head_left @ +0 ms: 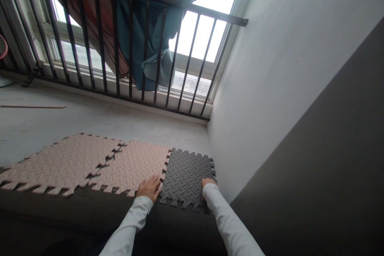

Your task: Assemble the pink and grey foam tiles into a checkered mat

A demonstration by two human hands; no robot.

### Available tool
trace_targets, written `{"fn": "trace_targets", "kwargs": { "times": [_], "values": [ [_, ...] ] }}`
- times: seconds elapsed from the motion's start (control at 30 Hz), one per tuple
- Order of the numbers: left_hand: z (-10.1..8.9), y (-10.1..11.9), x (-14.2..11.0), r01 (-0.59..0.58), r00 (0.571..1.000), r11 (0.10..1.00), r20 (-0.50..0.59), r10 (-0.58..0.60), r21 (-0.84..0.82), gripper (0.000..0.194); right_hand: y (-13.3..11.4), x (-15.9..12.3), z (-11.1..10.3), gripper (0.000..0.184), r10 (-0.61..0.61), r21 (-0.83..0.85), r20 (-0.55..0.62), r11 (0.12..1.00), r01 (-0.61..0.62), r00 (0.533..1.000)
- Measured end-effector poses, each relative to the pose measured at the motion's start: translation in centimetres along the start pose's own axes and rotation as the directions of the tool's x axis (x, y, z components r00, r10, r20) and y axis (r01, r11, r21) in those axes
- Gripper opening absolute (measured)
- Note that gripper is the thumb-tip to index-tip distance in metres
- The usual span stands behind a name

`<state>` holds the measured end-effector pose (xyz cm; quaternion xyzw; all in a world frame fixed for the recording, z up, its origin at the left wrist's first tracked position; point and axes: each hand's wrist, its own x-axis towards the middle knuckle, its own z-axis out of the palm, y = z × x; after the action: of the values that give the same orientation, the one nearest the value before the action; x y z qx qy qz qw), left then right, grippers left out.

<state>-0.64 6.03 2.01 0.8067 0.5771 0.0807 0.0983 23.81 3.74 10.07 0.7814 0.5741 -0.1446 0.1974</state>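
Observation:
A dark grey foam mat tile (187, 176) with a raised tread pattern and jigsaw edges lies beside a pink foam mat tile (135, 164). Their edges meet along a toothed seam. My left hand (150, 187) rests flat on the pink tile's near right corner, fingers spread toward that seam. At the grey tile's right edge, close to the wall, my right hand (208, 183) is closed on the edge with its fingers curled; the fingertips are hidden. Another pink foam mat tile (66, 162) lies farther left, with dark gaps showing along its joint.
A white wall (258, 88) rises just right of the grey tile. Behind the tiles, a black metal railing (130, 48) stands before a window with a blue curtain (168, 64). A thin stick (33, 107) lies on the pale floor (99, 116) at left.

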Motion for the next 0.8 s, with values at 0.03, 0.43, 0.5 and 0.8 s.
{"fn": "trace_targets", "kwargs": {
  "times": [0.03, 0.43, 0.5, 0.8],
  "values": [
    [0.1, -0.1, -0.1, -0.007, 1.0, 1.0, -0.012, 0.007, -0.001, 0.034, -0.1, -0.1, -0.1, 0.062, 0.006, -0.014, 0.015, 1.0, -0.006, 1.0],
    [0.8, -0.8, -0.7, -0.072, 0.995, 0.997, -0.065, 0.07, -0.033, 0.034, -0.3, 0.0, -0.4, 0.063, 0.007, -0.078, 0.063, 0.997, -0.002, 0.998],
    [0.6, -0.9, -0.6, -0.074, 0.996, 0.997, -0.047, 0.073, -0.024, 0.035, -0.2, 0.0, -0.3, 0.064, 0.0, -0.071, 0.054, 0.997, 0.004, 0.999],
    [0.8, -1.3, -0.1, -0.067, 0.998, 0.997, -0.006, 0.067, -0.027, 0.035, -0.2, 0.0, -0.3, 0.071, -0.012, -0.082, 0.046, 0.996, 0.016, 0.999]
  ]
}}
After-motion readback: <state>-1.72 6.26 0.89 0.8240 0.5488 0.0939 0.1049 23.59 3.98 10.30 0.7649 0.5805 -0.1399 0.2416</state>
